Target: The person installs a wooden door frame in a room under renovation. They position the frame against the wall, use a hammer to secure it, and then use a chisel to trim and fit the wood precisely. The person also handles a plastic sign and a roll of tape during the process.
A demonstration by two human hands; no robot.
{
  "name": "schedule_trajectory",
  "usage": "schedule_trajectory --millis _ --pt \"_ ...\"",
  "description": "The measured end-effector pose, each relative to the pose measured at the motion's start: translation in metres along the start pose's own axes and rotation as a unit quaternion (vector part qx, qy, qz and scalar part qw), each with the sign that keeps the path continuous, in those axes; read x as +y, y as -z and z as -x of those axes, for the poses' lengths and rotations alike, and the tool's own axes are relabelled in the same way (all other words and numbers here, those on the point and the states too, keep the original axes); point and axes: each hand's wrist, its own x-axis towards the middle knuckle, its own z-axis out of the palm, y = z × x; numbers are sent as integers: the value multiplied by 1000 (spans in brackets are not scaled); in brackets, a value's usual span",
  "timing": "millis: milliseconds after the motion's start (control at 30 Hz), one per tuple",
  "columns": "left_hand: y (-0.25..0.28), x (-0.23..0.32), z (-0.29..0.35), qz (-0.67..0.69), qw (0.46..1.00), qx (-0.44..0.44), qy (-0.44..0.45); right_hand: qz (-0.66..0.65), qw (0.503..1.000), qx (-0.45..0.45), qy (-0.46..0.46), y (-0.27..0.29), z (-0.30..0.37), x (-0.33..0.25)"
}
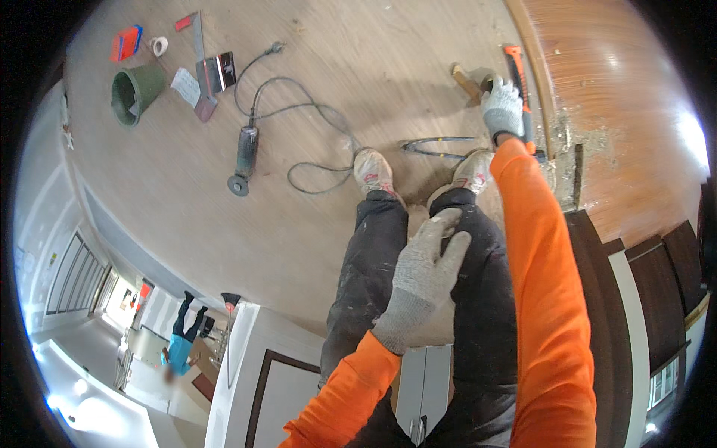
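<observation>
My left hand (428, 265), in a grey knit glove, rests against my right leg near the knee, fingers stretched out and nothing in them. My right hand (503, 112), gloved too, reaches down to the floor beyond my right shoe (473, 170). Its fingers are curled round something small and dark, mostly hidden by the glove. A short wooden piece (467, 85) lies just left of these fingers. Along the hand's right side lies an orange-and-black long-handled tool (519, 75), perhaps a hammer. Between that hand and my shoes lies a black loop with yellow marks (426, 140).
An angle grinder (247, 153) and its looping cord (317, 108) lie on the floor at left. Farther off are a green bucket (142, 89), a tape roll (158, 46) and a paper sheet (186, 87). A wood strip (534, 52) edges brown panelling. Another person (179, 351) is at lower left.
</observation>
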Motion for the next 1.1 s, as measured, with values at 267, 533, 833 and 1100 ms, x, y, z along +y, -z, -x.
schedule_trajectory --millis 267,533,833,1100 --pt "12 -1 -11 71 997 -1 15 -71 995 -68 9 -7 8 19" --pt "26 -5 -28 -247 948 153 -131 -332 900 -148 239 166 74 -81" --pt "27 -22 -29 -97 982 133 -89 -606 736 -301 39 178 97 -53" --pt "29 8 -26 -145 988 47 13 -84 992 0 -98 20 -38 106"
